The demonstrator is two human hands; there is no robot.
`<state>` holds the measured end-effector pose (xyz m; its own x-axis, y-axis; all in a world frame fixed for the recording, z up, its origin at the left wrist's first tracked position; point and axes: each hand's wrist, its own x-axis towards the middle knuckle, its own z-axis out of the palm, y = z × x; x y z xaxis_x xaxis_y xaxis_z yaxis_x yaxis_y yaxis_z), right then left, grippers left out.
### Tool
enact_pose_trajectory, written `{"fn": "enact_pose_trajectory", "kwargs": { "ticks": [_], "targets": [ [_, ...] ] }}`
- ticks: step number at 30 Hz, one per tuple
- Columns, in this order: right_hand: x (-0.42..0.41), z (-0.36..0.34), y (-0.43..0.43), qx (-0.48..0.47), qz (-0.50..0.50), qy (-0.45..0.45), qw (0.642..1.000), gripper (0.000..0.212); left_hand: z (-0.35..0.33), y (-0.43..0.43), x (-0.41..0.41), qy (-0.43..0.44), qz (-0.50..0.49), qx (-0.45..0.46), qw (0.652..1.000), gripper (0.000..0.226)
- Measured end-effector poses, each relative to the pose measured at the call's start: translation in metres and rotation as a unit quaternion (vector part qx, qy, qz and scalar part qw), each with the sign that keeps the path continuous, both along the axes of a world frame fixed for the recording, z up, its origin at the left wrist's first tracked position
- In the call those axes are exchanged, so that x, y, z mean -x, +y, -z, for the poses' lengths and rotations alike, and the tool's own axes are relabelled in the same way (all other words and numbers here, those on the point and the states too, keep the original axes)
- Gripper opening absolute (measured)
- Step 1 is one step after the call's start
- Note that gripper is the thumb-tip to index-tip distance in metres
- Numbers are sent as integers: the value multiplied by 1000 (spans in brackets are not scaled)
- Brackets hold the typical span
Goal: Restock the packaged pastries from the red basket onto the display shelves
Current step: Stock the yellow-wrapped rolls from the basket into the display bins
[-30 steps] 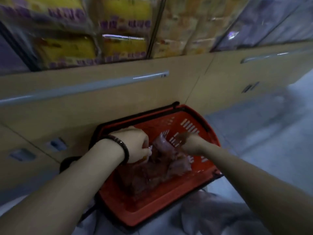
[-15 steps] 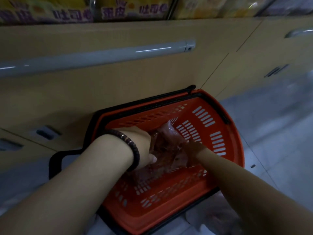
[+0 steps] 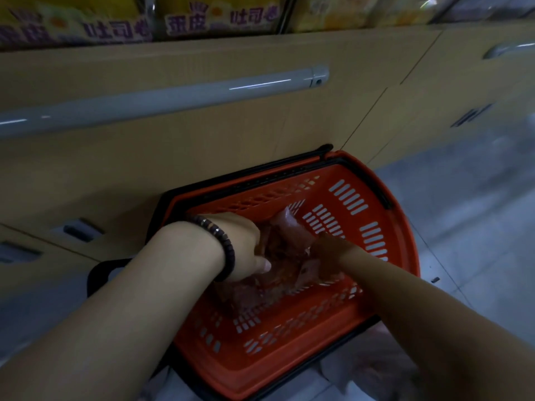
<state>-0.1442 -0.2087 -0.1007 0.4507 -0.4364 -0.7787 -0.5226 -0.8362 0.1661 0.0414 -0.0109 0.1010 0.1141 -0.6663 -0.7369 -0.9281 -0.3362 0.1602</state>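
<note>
Clear-wrapped pastry packs (image 3: 285, 250) bunched between my left hand (image 3: 246, 250) and right hand (image 3: 328, 253), both closed on them, low inside the red basket (image 3: 376, 198). Basket sits on floor against cabinet (image 3: 202, 157), shelves above. Risk: slippery film, loose pack drops lifting out.

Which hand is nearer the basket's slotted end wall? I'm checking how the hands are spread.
Right. The right hand sits just below the slotted end wall of the red basket; the left hand is farther away, across the packaged pastries.
</note>
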Motion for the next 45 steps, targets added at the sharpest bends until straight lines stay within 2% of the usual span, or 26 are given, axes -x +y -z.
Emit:
{"fn": "enact_pose_trajectory", "kwargs": {
  "ticks": [3, 6, 9, 11, 14, 17, 22, 25, 29, 31, 33, 36, 37, 40, 42, 45],
  "targets": [
    [-16, -30, -4, -11, -20, 39, 999, 42, -4, 1, -5, 1, 9, 4, 1000, 62],
    [-32, -81, -3, -27, -2, 10, 1000, 45, -6, 3, -9, 11, 16, 34, 999, 70],
    [-41, -143, 5, -79, 114, -68, 988, 54, -6, 5, -7, 54, -1, 110, 992, 90],
    [-38, -180, 18, -110, 160, -130, 972, 45, -3, 5, -2, 76, 6, 178, 981, 99],
    [-22, -212, 38, -156, 180, -236, 942, 28, -2, 5, 12, 93, 15, 252, 963, 107],
    [-7, -224, 56, -226, 231, -323, 889, 17, 4, 5, 22, 87, 6, 309, 947, 80],
    [8, -228, 61, -315, 283, -356, 833, 41, 3, 11, 23, 70, -4, 332, 941, 60],
    [12, -234, 50, -321, 359, -379, 790, 67, -4, 13, 13, 101, -47, 355, 928, 42],
    [19, -239, 30, -301, 408, -406, 760, 48, -11, 9, -3, 107, -136, 329, 928, 31],
    [22, -240, 25, -300, 415, -416, 751, 36, -7, 8, -11, 114, -191, 312, 924, 43],
    [23, -239, 24, -286, 398, -422, 762, 29, -4, 7, -15, 146, -247, 322, 902, 55],
    [25, -240, 24, -250, 397, -438, 767, 25, -6, 6, -18, 184, -309, 327, 874, 30],
    [26, -241, 24, -239, 400, -446, 764, 23, -6, 5, -18, 196, -324, 327, 866, 28],
    [30, -246, 25, -232, 412, -483, 737, 16, -1, 6, -19, 224, -347, 327, 850, 40],
    [33, -248, 25, -224, 423, -511, 714, 15, 2, 6, -17, 263, -382, 328, 823, 53],
    [40, -252, 23, -206, 429, -528, 704, 28, 2, 7, -16, 299, -410, 329, 796, 47]
  ]
}}
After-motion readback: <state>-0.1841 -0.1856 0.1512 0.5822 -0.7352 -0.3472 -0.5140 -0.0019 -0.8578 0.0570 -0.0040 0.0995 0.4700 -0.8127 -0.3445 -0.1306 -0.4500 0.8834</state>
